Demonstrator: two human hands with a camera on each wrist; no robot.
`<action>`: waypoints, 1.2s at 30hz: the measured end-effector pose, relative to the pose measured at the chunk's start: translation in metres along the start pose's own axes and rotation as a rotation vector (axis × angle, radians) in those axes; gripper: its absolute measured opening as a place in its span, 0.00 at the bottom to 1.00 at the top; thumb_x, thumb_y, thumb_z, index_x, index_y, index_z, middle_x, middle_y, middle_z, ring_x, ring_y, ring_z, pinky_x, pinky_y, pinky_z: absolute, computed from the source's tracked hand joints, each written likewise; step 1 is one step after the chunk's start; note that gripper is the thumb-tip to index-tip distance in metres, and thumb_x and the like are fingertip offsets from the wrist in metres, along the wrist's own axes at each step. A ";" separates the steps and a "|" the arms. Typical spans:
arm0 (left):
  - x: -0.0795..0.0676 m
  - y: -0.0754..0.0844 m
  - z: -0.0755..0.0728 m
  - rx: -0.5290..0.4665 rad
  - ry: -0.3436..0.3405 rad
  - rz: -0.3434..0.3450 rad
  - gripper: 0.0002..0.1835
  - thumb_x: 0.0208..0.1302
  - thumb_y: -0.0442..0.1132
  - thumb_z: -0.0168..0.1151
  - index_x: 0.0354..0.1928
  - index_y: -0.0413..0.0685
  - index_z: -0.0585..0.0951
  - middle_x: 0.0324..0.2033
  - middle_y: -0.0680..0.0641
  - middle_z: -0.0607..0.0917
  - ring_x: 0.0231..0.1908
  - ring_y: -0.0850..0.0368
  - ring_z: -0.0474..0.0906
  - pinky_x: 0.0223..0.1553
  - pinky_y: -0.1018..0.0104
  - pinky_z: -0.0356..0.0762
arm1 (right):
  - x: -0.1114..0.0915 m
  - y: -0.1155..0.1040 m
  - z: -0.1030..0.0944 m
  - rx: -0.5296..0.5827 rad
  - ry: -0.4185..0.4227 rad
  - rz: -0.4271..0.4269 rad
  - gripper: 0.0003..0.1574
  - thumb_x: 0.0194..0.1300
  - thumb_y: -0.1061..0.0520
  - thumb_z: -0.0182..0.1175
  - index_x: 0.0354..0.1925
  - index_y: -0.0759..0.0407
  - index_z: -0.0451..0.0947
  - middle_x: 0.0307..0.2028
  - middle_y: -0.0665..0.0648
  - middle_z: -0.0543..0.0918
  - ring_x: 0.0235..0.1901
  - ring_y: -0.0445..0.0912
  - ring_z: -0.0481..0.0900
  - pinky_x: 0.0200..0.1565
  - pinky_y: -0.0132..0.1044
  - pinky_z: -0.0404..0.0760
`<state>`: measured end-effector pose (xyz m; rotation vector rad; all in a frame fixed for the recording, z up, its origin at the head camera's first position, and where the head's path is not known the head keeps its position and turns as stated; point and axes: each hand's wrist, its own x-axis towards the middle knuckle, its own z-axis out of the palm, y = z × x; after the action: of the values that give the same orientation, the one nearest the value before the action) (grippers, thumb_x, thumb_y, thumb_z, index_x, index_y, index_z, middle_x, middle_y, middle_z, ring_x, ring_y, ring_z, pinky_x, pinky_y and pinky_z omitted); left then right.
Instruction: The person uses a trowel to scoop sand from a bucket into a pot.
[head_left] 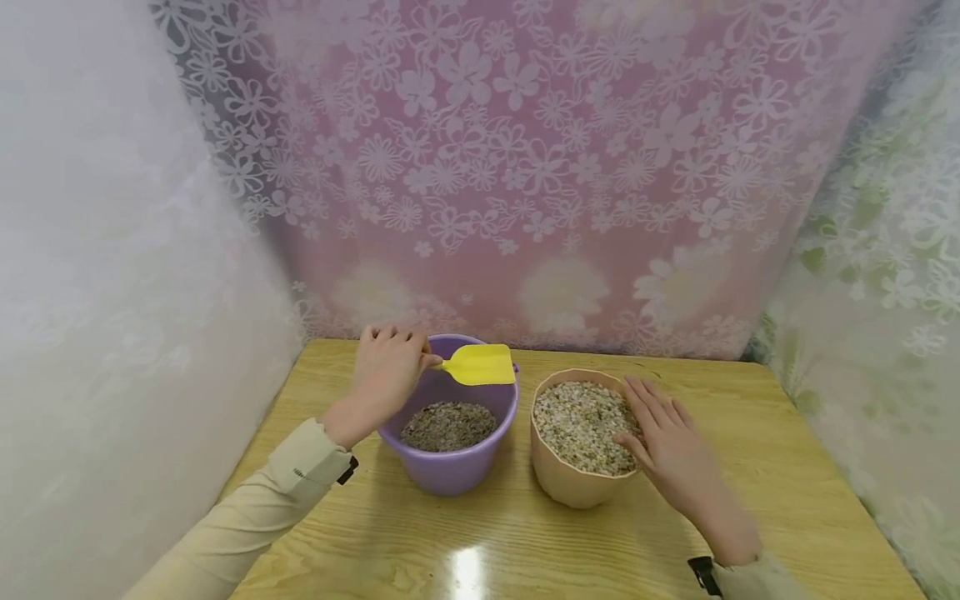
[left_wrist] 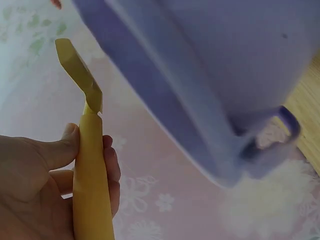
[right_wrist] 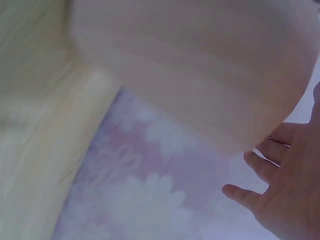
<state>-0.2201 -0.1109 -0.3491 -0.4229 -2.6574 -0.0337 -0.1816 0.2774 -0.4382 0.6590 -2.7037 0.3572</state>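
Observation:
My left hand (head_left: pixel 390 367) grips a yellow toy shovel (head_left: pixel 480 365) by its handle (left_wrist: pixel 92 175), with the blade level above the purple bucket (head_left: pixel 450 467). Inside that bucket lies a heap of small gravel (head_left: pixel 450 425). To its right stands a peach-coloured pot (head_left: pixel 577 492), filled near the brim with pale gravel (head_left: pixel 581 421). The right hand (head_left: pixel 671 442) rests at the pot's right rim, its thumb reaching over the gravel and its fingers extended along the side. From the right wrist, the fingers (right_wrist: pixel 262 165) show spread beside the pot wall.
Both containers stand on a wooden table (head_left: pixel 480 533). A pink flowered cloth (head_left: pixel 525 167) hangs behind the table's back edge, with pale cloth walls on the left (head_left: pixel 135 250) and right (head_left: pixel 885 333). A loop handle (left_wrist: pixel 285 125) sticks out from the bucket's rim.

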 end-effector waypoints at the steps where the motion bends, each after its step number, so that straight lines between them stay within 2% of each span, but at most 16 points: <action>1: -0.002 -0.003 0.002 0.002 0.017 -0.006 0.14 0.66 0.54 0.66 0.35 0.52 0.86 0.29 0.51 0.85 0.31 0.52 0.73 0.41 0.56 0.63 | 0.005 -0.006 0.000 0.008 -0.005 -0.013 0.47 0.76 0.40 0.54 0.80 0.57 0.49 0.77 0.65 0.58 0.76 0.60 0.54 0.73 0.60 0.51; 5: -0.009 -0.014 0.009 0.059 0.088 -0.002 0.16 0.64 0.53 0.68 0.32 0.47 0.84 0.28 0.48 0.85 0.29 0.50 0.72 0.39 0.56 0.62 | 0.027 -0.033 0.008 0.035 0.022 -0.091 0.47 0.75 0.40 0.54 0.79 0.59 0.51 0.76 0.64 0.59 0.75 0.61 0.56 0.74 0.58 0.50; 7: -0.011 -0.018 0.014 0.115 0.124 0.012 0.18 0.63 0.53 0.68 0.32 0.44 0.84 0.28 0.46 0.85 0.28 0.49 0.72 0.38 0.56 0.62 | 0.038 -0.046 0.014 0.049 0.050 -0.141 0.46 0.77 0.37 0.49 0.78 0.62 0.53 0.76 0.65 0.61 0.75 0.62 0.57 0.73 0.58 0.53; 10: -0.013 -0.022 0.022 0.199 0.136 0.027 0.19 0.63 0.52 0.67 0.34 0.41 0.85 0.30 0.43 0.86 0.29 0.48 0.72 0.38 0.57 0.62 | 0.053 -0.065 0.022 0.071 0.070 -0.203 0.48 0.78 0.32 0.40 0.77 0.64 0.57 0.75 0.66 0.62 0.74 0.62 0.60 0.70 0.61 0.57; 13: -0.011 -0.023 0.030 0.260 0.077 0.022 0.19 0.65 0.52 0.65 0.37 0.40 0.86 0.31 0.43 0.86 0.32 0.48 0.73 0.40 0.57 0.61 | 0.065 -0.081 0.031 0.073 0.055 -0.229 0.53 0.75 0.26 0.28 0.76 0.64 0.57 0.75 0.66 0.62 0.74 0.62 0.60 0.70 0.62 0.59; 16: -0.010 -0.022 0.036 0.320 -0.006 0.027 0.19 0.66 0.52 0.65 0.36 0.42 0.86 0.32 0.43 0.86 0.35 0.48 0.72 0.44 0.56 0.62 | 0.076 -0.093 0.037 0.078 0.015 -0.236 0.57 0.72 0.24 0.24 0.77 0.65 0.57 0.75 0.66 0.62 0.74 0.61 0.59 0.71 0.61 0.58; 20: -0.008 -0.019 0.042 0.427 -0.064 0.077 0.15 0.67 0.47 0.67 0.27 0.44 0.80 0.29 0.46 0.83 0.36 0.50 0.70 0.46 0.56 0.61 | 0.080 -0.103 0.043 0.101 -0.073 -0.204 0.53 0.75 0.26 0.33 0.79 0.62 0.52 0.78 0.62 0.57 0.77 0.58 0.53 0.73 0.59 0.51; 24: -0.003 -0.012 0.047 0.578 -0.104 0.127 0.18 0.70 0.39 0.64 0.20 0.48 0.72 0.22 0.50 0.74 0.33 0.53 0.64 0.44 0.59 0.59 | 0.079 -0.105 0.047 0.108 -0.129 -0.168 0.50 0.76 0.32 0.45 0.80 0.58 0.47 0.79 0.58 0.52 0.78 0.54 0.49 0.75 0.57 0.47; 27: 0.000 -0.006 0.050 0.701 -0.200 0.180 0.15 0.72 0.38 0.59 0.24 0.48 0.77 0.23 0.52 0.74 0.34 0.54 0.65 0.47 0.60 0.59 | 0.079 -0.104 0.050 0.112 -0.124 -0.165 0.50 0.75 0.34 0.49 0.80 0.58 0.47 0.80 0.57 0.51 0.79 0.53 0.48 0.75 0.57 0.46; 29: 0.001 -0.002 0.053 0.769 -0.266 0.229 0.11 0.73 0.41 0.58 0.33 0.46 0.83 0.28 0.52 0.80 0.37 0.55 0.70 0.51 0.59 0.60 | 0.079 -0.104 0.051 0.117 -0.100 -0.177 0.50 0.75 0.33 0.50 0.80 0.59 0.49 0.79 0.58 0.53 0.78 0.55 0.51 0.74 0.58 0.48; 31: 0.002 0.003 0.056 0.822 -0.315 0.289 0.12 0.75 0.44 0.56 0.43 0.46 0.85 0.35 0.52 0.85 0.42 0.54 0.74 0.54 0.58 0.60 | 0.080 -0.104 0.052 0.122 -0.087 -0.182 0.50 0.75 0.32 0.48 0.80 0.59 0.50 0.79 0.58 0.54 0.78 0.55 0.51 0.74 0.58 0.49; 33: 0.003 0.006 0.061 0.854 -0.337 0.332 0.13 0.76 0.45 0.54 0.45 0.47 0.85 0.37 0.52 0.86 0.43 0.54 0.76 0.54 0.58 0.60 | 0.080 -0.103 0.053 0.120 -0.071 -0.191 0.51 0.74 0.30 0.46 0.79 0.60 0.51 0.79 0.59 0.55 0.77 0.56 0.53 0.73 0.59 0.50; 36: 0.005 0.009 0.069 0.870 -0.351 0.363 0.13 0.77 0.45 0.53 0.38 0.48 0.83 0.31 0.51 0.83 0.38 0.53 0.72 0.51 0.57 0.59 | 0.080 -0.103 0.053 0.106 -0.070 -0.192 0.51 0.75 0.30 0.45 0.79 0.60 0.51 0.79 0.59 0.55 0.78 0.55 0.52 0.73 0.59 0.50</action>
<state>-0.2510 -0.0949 -0.4097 -0.6227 -2.5407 1.3465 -0.2128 0.1397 -0.4400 0.9700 -2.6718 0.4382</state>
